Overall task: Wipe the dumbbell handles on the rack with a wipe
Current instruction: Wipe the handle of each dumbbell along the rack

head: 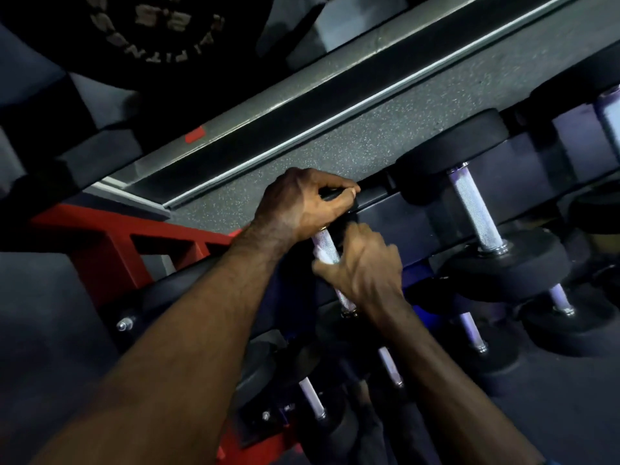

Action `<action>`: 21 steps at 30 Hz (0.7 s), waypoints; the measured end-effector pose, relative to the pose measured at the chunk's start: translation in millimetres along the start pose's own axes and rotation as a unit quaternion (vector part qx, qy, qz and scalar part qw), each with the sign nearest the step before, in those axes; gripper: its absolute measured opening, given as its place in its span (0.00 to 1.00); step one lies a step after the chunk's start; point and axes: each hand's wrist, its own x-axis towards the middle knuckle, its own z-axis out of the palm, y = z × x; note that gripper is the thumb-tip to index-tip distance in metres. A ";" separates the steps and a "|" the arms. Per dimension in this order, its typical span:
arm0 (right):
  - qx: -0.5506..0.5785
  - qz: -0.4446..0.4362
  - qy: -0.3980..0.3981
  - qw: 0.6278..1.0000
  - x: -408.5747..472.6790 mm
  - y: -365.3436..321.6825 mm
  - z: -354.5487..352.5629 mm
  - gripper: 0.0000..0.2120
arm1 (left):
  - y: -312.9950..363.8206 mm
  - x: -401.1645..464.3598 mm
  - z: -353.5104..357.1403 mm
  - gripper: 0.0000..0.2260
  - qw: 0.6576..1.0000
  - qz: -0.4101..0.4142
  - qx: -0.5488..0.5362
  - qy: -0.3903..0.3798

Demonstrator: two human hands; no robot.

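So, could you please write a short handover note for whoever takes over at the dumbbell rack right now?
Left hand: grips the black head of the dumbbell being cleaned.
Right hand: fingers curled round its knurled handle; a white bit shows at the thumb, likely the wipe.
Done: cannot tell which handles are finished.
Left: the neighbouring handle on the right and the lower-tier ones.
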 end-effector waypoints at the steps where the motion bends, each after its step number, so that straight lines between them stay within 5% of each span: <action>1: -0.011 -0.003 0.006 1.000 6.9 -4.2 -1.4 0.30 | -0.8 0.4 0.3 0.20 1.000 -0.001 0.001 0.000; 10: -0.109 -0.057 -0.020 0.992 -4.2 5.7 -9.6 0.26 | -0.9 1.2 -1.7 0.21 1.000 0.013 -0.001 -0.010; 14: -0.029 -0.035 0.015 0.999 1.8 -1.3 -16.6 0.25 | -0.9 3.7 -1.3 0.19 1.000 0.017 0.008 -0.009; 18: 0.066 0.028 -0.076 0.995 -36.9 28.6 -14.2 0.28 | -3.4 4.9 0.6 0.19 1.000 0.015 0.010 -0.002; 21: 0.172 0.037 -0.060 0.983 -15.1 23.3 -22.5 0.28 | -3.7 5.6 1.6 0.18 1.000 0.018 0.004 -0.011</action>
